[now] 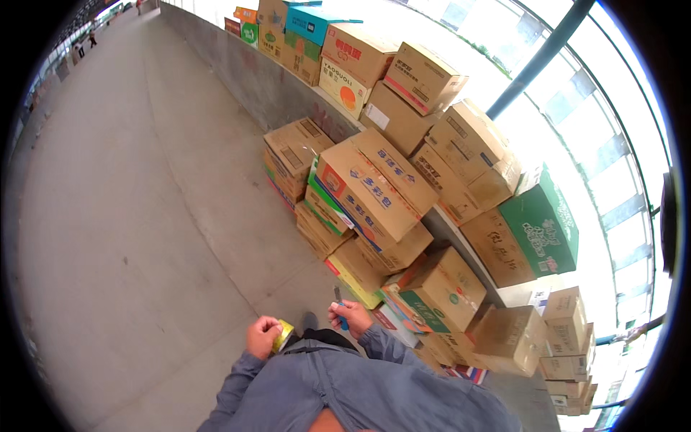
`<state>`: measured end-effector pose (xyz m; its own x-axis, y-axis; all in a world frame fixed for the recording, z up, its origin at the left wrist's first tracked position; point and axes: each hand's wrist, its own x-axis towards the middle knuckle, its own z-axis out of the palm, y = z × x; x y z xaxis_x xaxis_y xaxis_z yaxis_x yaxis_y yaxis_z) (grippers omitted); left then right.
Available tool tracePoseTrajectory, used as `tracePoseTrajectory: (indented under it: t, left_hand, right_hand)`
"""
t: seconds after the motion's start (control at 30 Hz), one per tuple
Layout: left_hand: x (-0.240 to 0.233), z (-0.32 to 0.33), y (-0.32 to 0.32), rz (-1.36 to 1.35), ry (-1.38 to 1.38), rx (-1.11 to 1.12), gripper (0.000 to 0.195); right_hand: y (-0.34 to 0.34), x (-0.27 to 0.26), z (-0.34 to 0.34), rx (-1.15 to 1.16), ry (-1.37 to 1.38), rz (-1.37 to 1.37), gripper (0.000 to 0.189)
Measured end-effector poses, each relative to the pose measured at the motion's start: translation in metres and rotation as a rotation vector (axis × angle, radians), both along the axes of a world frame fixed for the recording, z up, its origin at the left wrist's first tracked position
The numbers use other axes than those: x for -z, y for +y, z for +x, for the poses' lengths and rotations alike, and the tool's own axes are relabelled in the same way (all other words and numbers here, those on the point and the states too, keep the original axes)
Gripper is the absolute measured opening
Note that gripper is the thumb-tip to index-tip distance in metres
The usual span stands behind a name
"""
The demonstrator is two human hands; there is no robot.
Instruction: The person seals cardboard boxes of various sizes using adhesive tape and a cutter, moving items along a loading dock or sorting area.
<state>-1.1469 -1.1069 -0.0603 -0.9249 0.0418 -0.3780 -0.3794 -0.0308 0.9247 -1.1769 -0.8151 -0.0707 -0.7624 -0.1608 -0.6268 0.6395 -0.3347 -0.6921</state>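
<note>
My left hand (260,338) grips a roll of yellow adhesive tape (284,333) in front of my waist. My right hand (354,318), a little further right, is closed around a small blue-handled tool (343,322), which looks like a utility knife, with its dark tip pointing away from me. Closest to that hand are stacked cardboard cartons, among them a box with a yellow side (360,282) and a brown and green carton (445,291). A large brown carton with blue and red print (378,186) lies taped over on top of the pile ahead.
A low concrete wall (227,67) runs along the right, with more cartons stacked on its top, including a green box (545,227). A blue-green metal pole (540,59) rises behind them. Concrete floor (135,205) stretches left. People (93,39) stand far off.
</note>
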Motion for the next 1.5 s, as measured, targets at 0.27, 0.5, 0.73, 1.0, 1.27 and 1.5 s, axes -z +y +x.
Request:
tracePoseTrajectory:
  t: [0.27, 0.5, 0.73, 1.0, 1.27, 1.5]
  left_hand:
    - [0.013, -0.008, -0.048, 0.01, -0.023, -0.124, 0.008]
    - [0.009, -0.053, -0.124, 0.045, 0.006, -0.084, 0.008]
    - [-0.005, -0.079, -0.245, 0.094, 0.05, -0.13, 0.008]
    - [-0.007, -0.095, -0.339, 0.096, 0.044, -0.219, 0.008]
    - [0.002, -0.152, -0.382, 0.096, 0.026, -0.235, 0.01]
    - [-0.004, -0.25, -0.454, 0.101, 0.035, -0.325, 0.008]
  right_hand:
    - [-0.064, 0.015, -0.057, -0.179, -0.009, 0.039, 0.022]
    - [-0.127, 0.004, -0.084, -0.129, -0.02, 0.141, 0.021]
    - [-0.246, -0.025, -0.11, -0.122, -0.018, 0.151, 0.02]
    - [-0.349, -0.033, -0.148, -0.166, -0.023, 0.132, 0.014]
    - [-0.407, -0.012, -0.21, -0.214, -0.039, 0.134, 0.013]
    - [-0.477, 0.019, -0.319, -0.246, -0.062, 0.092, 0.012]
